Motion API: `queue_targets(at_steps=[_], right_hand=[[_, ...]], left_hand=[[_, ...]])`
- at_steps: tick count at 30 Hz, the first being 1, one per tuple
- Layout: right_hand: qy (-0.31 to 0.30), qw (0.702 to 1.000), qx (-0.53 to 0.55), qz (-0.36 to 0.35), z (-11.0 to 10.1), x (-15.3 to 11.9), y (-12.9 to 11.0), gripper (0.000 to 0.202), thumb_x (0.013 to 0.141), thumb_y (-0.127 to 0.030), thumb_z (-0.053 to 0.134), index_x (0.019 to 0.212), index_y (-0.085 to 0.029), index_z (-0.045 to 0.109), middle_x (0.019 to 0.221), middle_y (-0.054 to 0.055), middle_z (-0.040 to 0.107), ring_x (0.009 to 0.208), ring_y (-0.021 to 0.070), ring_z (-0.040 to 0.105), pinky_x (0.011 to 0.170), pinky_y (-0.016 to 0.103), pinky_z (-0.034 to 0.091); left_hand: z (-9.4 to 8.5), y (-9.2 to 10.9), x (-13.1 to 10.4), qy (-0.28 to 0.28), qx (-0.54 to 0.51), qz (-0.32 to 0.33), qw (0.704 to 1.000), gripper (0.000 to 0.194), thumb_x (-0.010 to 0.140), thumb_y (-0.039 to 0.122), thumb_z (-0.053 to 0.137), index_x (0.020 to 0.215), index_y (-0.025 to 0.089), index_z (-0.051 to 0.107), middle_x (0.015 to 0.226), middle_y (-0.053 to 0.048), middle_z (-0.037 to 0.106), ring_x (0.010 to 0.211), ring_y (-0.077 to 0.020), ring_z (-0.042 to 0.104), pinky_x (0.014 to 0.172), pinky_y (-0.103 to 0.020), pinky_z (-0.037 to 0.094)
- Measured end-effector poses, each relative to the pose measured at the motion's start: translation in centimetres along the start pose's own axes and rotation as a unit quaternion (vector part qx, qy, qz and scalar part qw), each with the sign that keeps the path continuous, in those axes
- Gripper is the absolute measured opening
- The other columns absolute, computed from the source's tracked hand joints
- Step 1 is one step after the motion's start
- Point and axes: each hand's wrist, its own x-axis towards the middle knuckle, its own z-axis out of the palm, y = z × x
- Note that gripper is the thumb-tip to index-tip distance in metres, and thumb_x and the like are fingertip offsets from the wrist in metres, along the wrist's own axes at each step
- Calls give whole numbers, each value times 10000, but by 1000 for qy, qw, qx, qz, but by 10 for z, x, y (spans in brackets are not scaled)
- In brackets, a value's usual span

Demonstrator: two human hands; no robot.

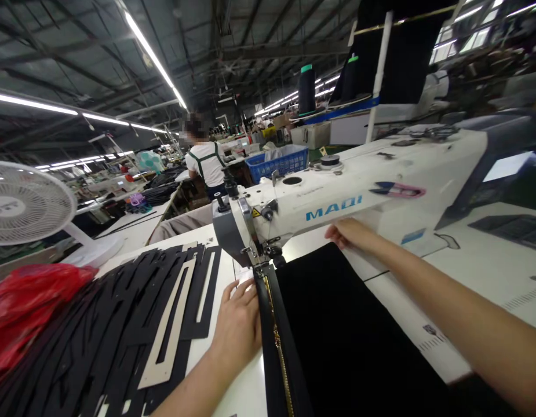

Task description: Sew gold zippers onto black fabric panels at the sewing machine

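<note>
A white sewing machine (337, 202) stands over black fabric (346, 324) that lies on the white table. Along the fabric's left side runs a gold zipper (277, 341) on a black strip, its far end at the presser foot (262, 267). My left hand (239, 321) rests on the strip's left edge near the needle, fingers spread and lying flat. Beyond the fabric's far edge, under the machine arm, is my right hand (348, 233), its fingers bent; whether they hold anything is too small to tell.
Black cut pieces (115, 324) with a beige slotted frame (166, 330) cover the table's left side. A red plastic bag (33, 307) and a white fan (24, 202) stand farther left. Pink-handled snips (398, 189) lie on the machine. A person (207, 159) is beyond, near a blue basket (279, 165).
</note>
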Motion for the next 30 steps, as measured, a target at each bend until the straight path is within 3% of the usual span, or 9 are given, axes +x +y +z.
queue_targets(at_steps=[4,6,8,11,15,19,21,25,30], right_hand=[[14,977,-210,20,11,-32,-24,581,803,-666,405,839,-112,575,802,175,637,798,320,610,653,379,442],[14,947,-321,-6,20,-43,-32,507,873,-569,381,957,-93,536,832,187,633,797,306,613,647,359,430],[9,932,-360,-37,27,-48,-33,381,928,-420,356,1032,-84,502,817,176,636,773,278,619,650,335,419],[7,929,-361,-78,27,-47,-31,302,937,-300,358,1093,-73,480,783,160,638,770,274,619,667,339,414],[22,915,-370,-161,22,-51,-50,204,882,-150,415,978,-38,556,870,209,623,873,323,585,731,406,413],[27,897,-338,-284,39,-91,-82,222,883,-191,435,1015,-93,584,1121,164,571,1061,265,506,918,377,379],[-7,901,-214,-378,56,-112,-89,288,880,-196,428,1124,-101,549,1174,137,557,1096,223,499,950,340,396],[-58,899,-116,-418,78,-126,-85,381,867,-126,357,1205,-40,510,1291,148,479,1215,222,415,1039,350,340],[-96,893,-107,-427,71,-118,-80,383,887,-140,317,1164,-17,551,1275,168,492,1208,224,429,1053,354,329]], left_hand=[[-2,3,3,-26,42,1,999,313,685,67,482,936,160,645,1030,-105,655,1101,-294,504,946,-497,349],[-3,5,6,-40,57,-1,998,273,678,63,483,880,147,648,962,-105,662,1026,-287,532,929,-486,359],[-4,7,7,-51,70,-9,996,226,677,61,484,815,141,644,876,-99,659,929,-276,547,884,-472,382],[-4,11,6,-52,84,-20,995,155,693,87,498,759,142,627,812,-96,642,845,-273,534,800,-462,407],[-1,13,-2,-14,65,-40,997,153,719,102,495,820,157,596,880,-84,624,868,-260,528,790,-451,427],[8,6,-11,98,37,-59,993,302,708,75,467,995,133,541,1037,-128,578,980,-268,530,831,-466,463],[15,0,-14,119,23,-27,992,359,703,40,438,1027,147,548,1065,-128,593,998,-263,553,854,-469,478],[24,-8,-13,87,4,36,996,396,724,13,415,1034,183,594,1063,-102,639,987,-243,600,858,-432,517],[22,-5,-9,62,13,52,997,349,749,34,444,1023,170,611,1078,-109,643,1002,-246,603,902,-454,494]])
